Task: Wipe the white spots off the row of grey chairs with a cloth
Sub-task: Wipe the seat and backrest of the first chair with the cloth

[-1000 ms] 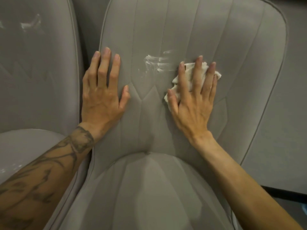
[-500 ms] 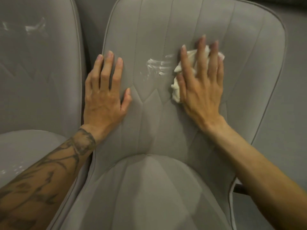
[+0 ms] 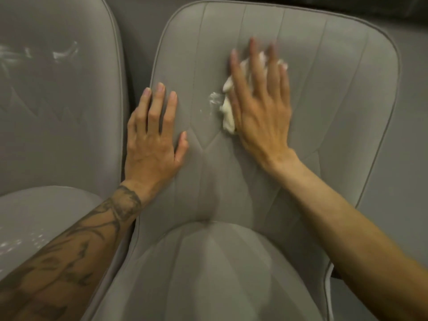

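Observation:
A grey padded chair (image 3: 335,93) fills the middle of the view. My right hand (image 3: 259,107) presses a crumpled white cloth (image 3: 228,112) flat against its backrest, fingers spread and blurred. A small white smear (image 3: 214,99) shows just left of the cloth. My left hand (image 3: 152,140) lies flat and empty on the left side of the same backrest, fingers apart. Most of the cloth is hidden under my palm.
A second grey chair (image 3: 58,126) stands close on the left, with white streaks (image 3: 62,53) on its backrest and faint white specks (image 3: 14,243) on its seat. A narrow gap separates the two chairs. Grey floor lies to the right.
My right hand has slid the cloth leftward over the smear, which now looks smaller. My left hand stays planted on the backrest.

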{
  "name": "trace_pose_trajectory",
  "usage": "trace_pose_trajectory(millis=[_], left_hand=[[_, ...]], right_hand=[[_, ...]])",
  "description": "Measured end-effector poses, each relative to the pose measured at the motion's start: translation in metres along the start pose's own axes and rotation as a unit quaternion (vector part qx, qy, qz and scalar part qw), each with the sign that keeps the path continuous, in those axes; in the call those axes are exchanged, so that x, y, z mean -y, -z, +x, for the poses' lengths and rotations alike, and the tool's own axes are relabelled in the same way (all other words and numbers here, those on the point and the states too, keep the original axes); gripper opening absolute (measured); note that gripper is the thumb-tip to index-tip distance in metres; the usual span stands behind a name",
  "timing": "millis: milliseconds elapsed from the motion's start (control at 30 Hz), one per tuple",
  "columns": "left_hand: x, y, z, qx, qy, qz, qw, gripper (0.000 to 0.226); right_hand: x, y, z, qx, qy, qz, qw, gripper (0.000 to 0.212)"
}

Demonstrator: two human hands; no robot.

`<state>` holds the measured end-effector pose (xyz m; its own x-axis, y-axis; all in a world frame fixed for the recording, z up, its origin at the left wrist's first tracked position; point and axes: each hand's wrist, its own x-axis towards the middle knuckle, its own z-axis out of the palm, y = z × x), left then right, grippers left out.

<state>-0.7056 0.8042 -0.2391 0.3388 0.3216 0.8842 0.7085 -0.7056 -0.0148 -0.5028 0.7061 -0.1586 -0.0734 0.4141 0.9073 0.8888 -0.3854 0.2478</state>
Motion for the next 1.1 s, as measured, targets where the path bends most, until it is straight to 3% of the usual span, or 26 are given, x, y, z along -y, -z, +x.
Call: trace_pose_trajectory(millis=[133, 267, 333, 433, 533, 667, 733, 800, 933, 1000, 1100], left_hand=[[-0.001, -0.001, -0.001, -0.001, 0.001, 0.002, 1.0, 0.072], [0.0, 0.0, 0.0, 0.003, 0.0, 0.001, 1.0, 0.072], [-0.001, 0.002, 0.0, 0.006, 0.004, 0.0, 1.0, 0.072], [0.0, 0.003, 0.0, 0.011, 0.005, 0.003, 1.0, 0.073], [-0.001, 0.002, -0.001, 0.008, 0.005, 0.001, 1.0, 0.072], [-0.001, 0.001, 0.0, 0.001, 0.001, -0.017, 1.0, 0.072], [0.0, 0.002, 0.0, 0.002, 0.003, -0.023, 1.0, 0.072], [-0.001, 0.002, 0.0, 0.002, 0.003, -0.024, 1.0, 0.073], [0.0, 0.002, 0.0, 0.003, 0.002, -0.032, 0.999, 0.073], [0.0, 0.001, 0.001, 0.003, 0.002, -0.035, 0.999, 0.073], [0.0, 0.001, 0.001, 0.002, 0.001, -0.042, 0.999, 0.073]], right_hand=[[0.021, -0.008, 0.03, -0.05, -0.093, 0.038, 0.994, 0.051], [0.038, 0.006, -0.034, 0.06, 0.042, 0.049, 0.996, 0.05], [0.019, 0.006, -0.03, 0.046, 0.086, 0.026, 0.995, 0.048], [0.001, -0.005, 0.022, -0.026, -0.007, -0.001, 1.0, 0.048], [0.028, -0.006, 0.035, -0.057, -0.105, 0.042, 0.992, 0.049], [0.053, 0.005, -0.023, 0.043, 0.03, 0.067, 0.996, 0.048], [0.034, 0.006, -0.02, 0.029, 0.089, 0.039, 0.995, 0.046], [0.014, -0.002, 0.011, -0.022, 0.078, 0.005, 0.997, 0.045], [0.02, -0.009, 0.059, -0.074, -0.06, 0.033, 0.995, 0.049], [0.042, -0.005, 0.033, -0.038, -0.042, 0.07, 0.996, 0.05], [0.051, 0.005, -0.023, 0.047, 0.07, 0.079, 0.993, 0.049]])
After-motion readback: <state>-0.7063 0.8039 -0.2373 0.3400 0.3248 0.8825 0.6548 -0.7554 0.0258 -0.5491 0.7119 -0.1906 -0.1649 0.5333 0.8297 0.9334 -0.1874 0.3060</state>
